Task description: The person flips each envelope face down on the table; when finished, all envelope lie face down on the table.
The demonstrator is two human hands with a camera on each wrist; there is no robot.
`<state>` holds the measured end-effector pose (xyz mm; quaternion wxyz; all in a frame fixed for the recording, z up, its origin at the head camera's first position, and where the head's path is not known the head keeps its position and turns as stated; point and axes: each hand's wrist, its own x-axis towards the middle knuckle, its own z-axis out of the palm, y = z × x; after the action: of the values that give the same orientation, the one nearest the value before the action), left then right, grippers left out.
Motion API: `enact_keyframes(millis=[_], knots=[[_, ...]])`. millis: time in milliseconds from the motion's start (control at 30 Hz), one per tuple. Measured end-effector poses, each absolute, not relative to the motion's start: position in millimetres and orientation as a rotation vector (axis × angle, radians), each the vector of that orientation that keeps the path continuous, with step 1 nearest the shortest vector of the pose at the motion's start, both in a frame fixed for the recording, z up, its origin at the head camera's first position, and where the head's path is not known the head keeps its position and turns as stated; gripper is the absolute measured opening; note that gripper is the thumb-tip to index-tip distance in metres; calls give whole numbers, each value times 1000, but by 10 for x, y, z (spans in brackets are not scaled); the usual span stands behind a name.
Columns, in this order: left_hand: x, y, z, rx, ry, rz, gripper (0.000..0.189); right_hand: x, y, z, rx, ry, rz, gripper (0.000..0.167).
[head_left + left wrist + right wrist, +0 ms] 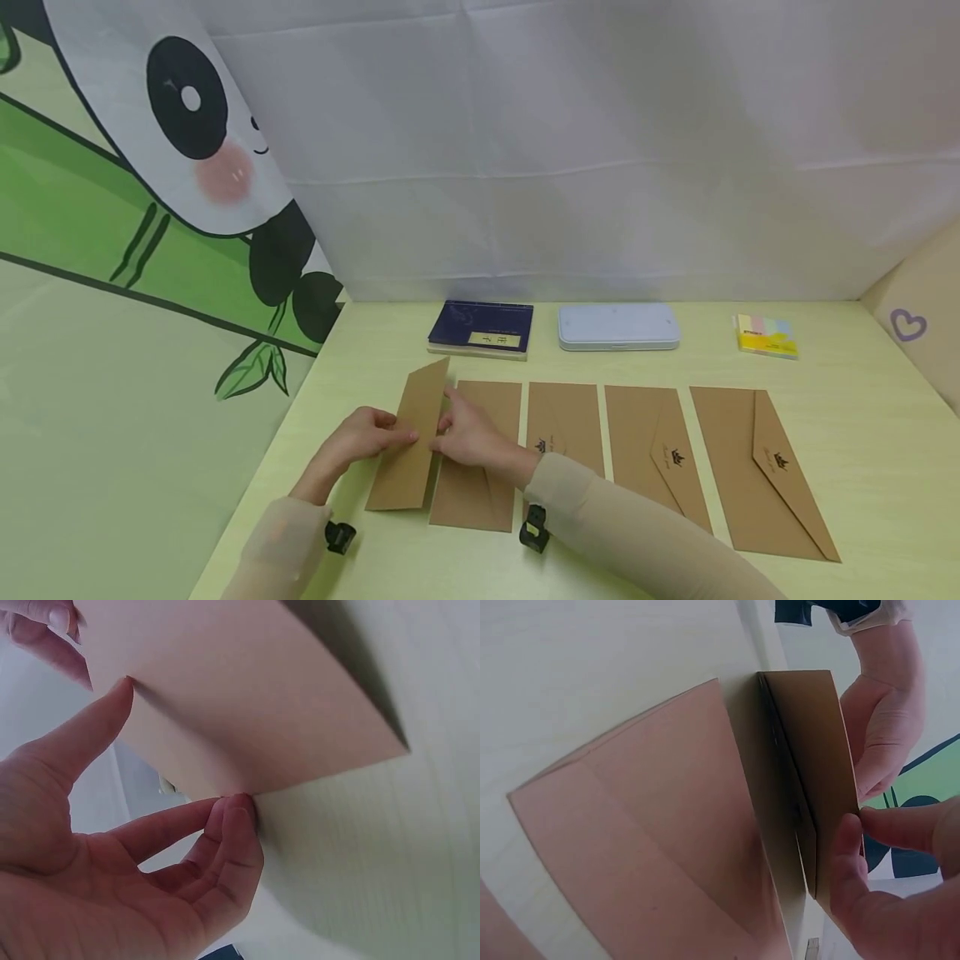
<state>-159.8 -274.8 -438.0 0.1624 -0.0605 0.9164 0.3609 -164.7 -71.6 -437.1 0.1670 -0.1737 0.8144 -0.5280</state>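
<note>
A brown kraft envelope (405, 479) stands tilted on edge at the left end of the row, its plain face toward the left hand. The left hand (356, 437) pinches it, thumb on that face and fingers at the edge, as the left wrist view shows. On the opposite long edge, the right hand (472, 429) pinches the same envelope between thumb and finger. Its flap side, facing right, shows in the right wrist view as a dark line along the envelope (817, 742). Flat beside it lies a second kraft envelope (468, 504), partly beneath the right hand.
More kraft envelopes lie in a row to the right, such as the rightmost envelope (720, 467) with a crown print. Behind them are a dark blue book (480, 321), a pale blue case (618, 325) and sticky notes (767, 337). A white sheet (600, 167) hangs at the back.
</note>
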Motion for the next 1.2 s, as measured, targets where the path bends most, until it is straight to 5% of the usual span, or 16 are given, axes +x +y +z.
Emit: enact_keyframes(millis=[1200], knots=[[-1611, -2815, -4433, -310, 2769, 797, 70, -1703, -845, -4582, -408, 2395, -1438, 83]])
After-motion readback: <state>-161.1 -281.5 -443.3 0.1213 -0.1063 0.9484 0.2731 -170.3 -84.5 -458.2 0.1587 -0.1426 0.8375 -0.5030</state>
